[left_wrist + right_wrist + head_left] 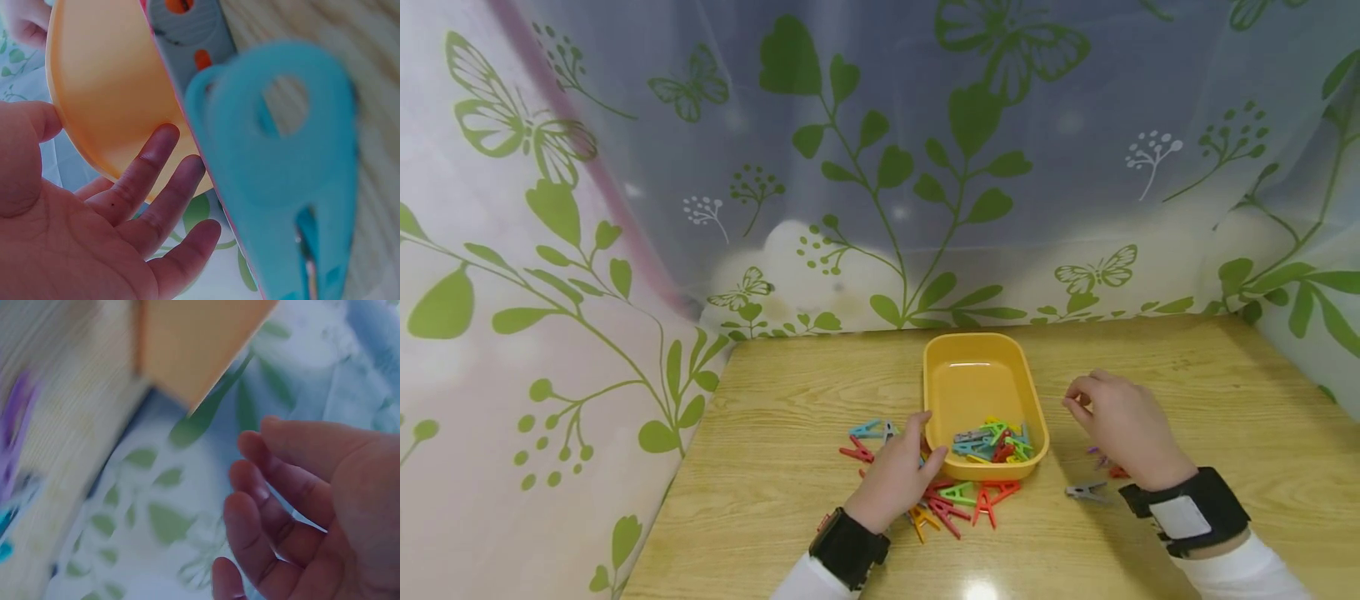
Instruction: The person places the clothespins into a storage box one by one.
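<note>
A yellow plastic bin (977, 387) stands on the table with several coloured clothespins (1000, 446) heaped at its near end. My left hand (891, 475) is at the bin's left side, over a loose pile of clothespins. In the left wrist view, its thumb touches the bin's rim and its other fingers lie relaxed along the outer wall. A light-blue clothespin (269, 175) looms close to that camera. To the right of the bin, my right hand (1127, 429) hovers with fingers loosely bent and nothing between them. A grey clothespin (1084, 492) lies below it.
Red clothespins (949, 515) and others in green, orange and blue spread left and in front of the bin. A purple clothespin (1101, 457) is partly hidden by the right hand. A patterned curtain (880, 208) rises behind the wooden table (790, 383).
</note>
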A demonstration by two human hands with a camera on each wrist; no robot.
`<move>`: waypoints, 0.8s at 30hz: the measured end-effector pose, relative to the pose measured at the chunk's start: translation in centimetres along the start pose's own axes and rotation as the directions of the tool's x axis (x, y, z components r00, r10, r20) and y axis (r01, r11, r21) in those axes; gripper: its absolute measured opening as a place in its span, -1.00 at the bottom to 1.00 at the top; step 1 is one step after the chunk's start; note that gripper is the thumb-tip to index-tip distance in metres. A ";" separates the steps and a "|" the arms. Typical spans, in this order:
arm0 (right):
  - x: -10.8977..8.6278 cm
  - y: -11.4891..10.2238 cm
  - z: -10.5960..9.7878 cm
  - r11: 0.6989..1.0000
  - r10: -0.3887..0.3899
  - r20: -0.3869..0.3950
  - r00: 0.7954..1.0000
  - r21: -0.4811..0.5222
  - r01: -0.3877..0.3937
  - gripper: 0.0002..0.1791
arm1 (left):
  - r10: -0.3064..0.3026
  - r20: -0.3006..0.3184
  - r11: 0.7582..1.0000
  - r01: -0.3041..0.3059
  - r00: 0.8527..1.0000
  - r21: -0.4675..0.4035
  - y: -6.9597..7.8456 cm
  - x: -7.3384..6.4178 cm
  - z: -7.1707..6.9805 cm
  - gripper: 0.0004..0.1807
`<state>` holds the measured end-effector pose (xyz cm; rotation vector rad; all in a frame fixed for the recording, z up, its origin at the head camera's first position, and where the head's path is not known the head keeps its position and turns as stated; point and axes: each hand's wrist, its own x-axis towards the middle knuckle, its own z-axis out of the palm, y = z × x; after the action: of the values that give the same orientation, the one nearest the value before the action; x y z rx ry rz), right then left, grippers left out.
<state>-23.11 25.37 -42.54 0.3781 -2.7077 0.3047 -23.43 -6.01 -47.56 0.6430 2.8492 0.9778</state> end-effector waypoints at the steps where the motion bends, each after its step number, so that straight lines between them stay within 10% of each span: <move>1: 0.0 0.8 0.0 1.000 0.027 0.019 0.999 -0.004 -0.027 -0.90 | 0.001 0.001 1.000 -0.001 1.000 0.000 0.0 0.0 0.0 -0.33; 10: -0.9 7.1 1.5 0.986 0.167 0.274 0.947 -0.048 -0.160 -0.83 | -0.004 0.013 1.000 0.004 1.000 -0.020 0.0 0.0 0.0 -0.34; 24: -1.0 8.7 0.4 0.956 0.286 0.445 0.849 -0.072 -0.285 -0.82 | 0.015 0.000 1.000 -0.015 1.000 -0.004 -0.1 0.0 0.1 -0.33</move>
<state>-24.99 33.70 -44.69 0.0360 -3.2307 0.3267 -23.45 -6.07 -47.67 0.6654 2.8457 0.9858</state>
